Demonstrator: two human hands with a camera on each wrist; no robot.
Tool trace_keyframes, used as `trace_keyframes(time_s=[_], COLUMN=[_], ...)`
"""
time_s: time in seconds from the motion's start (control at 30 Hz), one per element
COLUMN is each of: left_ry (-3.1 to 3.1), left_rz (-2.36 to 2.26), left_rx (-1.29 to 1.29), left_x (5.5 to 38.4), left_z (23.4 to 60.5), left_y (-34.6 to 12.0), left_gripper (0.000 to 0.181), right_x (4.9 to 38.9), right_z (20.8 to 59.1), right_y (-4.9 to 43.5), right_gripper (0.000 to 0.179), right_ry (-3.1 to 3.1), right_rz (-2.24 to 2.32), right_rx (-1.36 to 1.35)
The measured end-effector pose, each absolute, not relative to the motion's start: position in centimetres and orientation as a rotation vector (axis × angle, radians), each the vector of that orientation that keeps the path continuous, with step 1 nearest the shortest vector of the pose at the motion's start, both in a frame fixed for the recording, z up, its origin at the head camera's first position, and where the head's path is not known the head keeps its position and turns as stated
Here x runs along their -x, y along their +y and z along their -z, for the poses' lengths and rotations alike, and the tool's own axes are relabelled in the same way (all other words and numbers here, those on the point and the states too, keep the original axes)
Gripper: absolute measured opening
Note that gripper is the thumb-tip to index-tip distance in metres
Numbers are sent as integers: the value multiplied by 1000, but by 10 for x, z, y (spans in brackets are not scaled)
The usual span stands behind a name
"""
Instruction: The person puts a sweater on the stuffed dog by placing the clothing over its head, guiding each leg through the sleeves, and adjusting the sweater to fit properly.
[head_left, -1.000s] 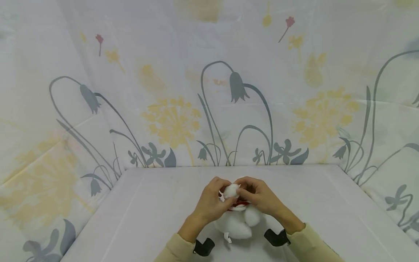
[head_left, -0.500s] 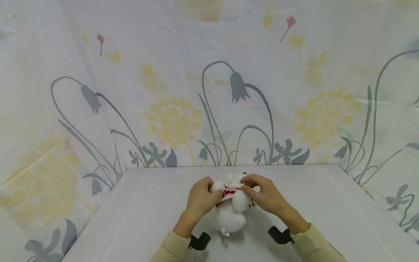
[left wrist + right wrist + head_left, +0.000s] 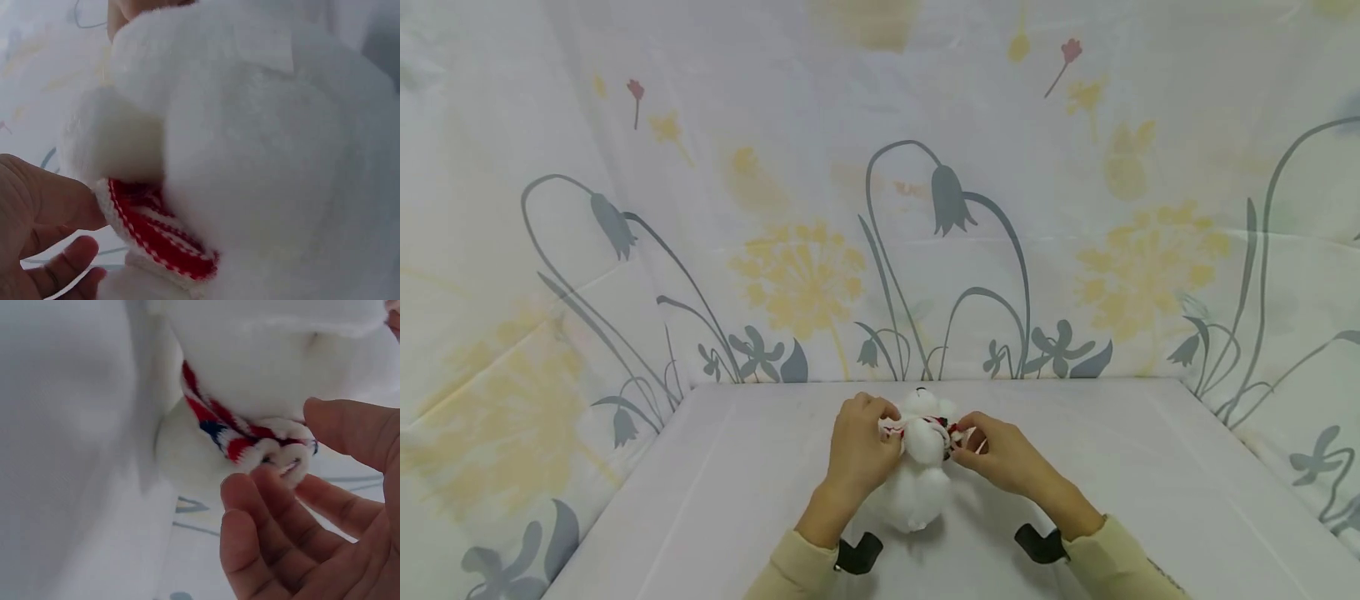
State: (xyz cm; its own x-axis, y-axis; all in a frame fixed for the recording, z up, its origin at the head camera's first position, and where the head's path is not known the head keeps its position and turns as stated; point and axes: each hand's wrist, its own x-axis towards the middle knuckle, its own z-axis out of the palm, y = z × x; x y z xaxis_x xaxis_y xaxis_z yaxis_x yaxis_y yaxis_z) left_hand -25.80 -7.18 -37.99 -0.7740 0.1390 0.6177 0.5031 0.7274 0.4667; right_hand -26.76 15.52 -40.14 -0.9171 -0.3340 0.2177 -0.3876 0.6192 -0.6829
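Note:
A fluffy white plush toy point(image 3: 917, 496) lies on the white table, its rounded body toward me and its head with a small dark spot at the far end. Round its neck runs a knitted scarf point(image 3: 237, 434) in red and white with a dark blue patch. My left hand point(image 3: 859, 442) pinches the scarf's edge on the left, where the knit point(image 3: 162, 240) stands off the fur in the left wrist view. On the right side, my right hand point(image 3: 1003, 454) pinches a curled white part of the scarf between thumb and fingers. Some fingertips are hidden behind the knit.
The white tabletop point(image 3: 745, 475) spreads around the toy. Behind and beside it hangs a pale cloth point(image 3: 820, 192) printed with grey and yellow flowers. Black wrist mounts point(image 3: 859, 553) show under both forearms, next to beige sleeves point(image 3: 793, 567).
The plush toy has turned, so its head points away. My hands have moved from close together over it to either side, each at the scarf.

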Motion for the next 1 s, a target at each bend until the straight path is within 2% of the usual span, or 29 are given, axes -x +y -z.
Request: trace_keyframes(time_s=[0.2,0.37,0.77,1.0], left_ry=[-2322,-2326,-2511,-2520], left_rz=[761,797,901,871], left_rx=[677,747,753,809], left_x=[257,255,248,245], left_z=[380,379,369,368], left_y=[-68,-68,-68,-66], left_gripper=[17,18,11,14], right_x=[270,270,276,278], right_z=[412,415,419,423], right_y=[149,148,150,152], right_gripper=[29,33,59,61], right_ry=[-2596,-2590,-2591,-2597], right_rz=[-1215,-1312,-1877,-1899], right_rx=[-709,-641,-888,-850])
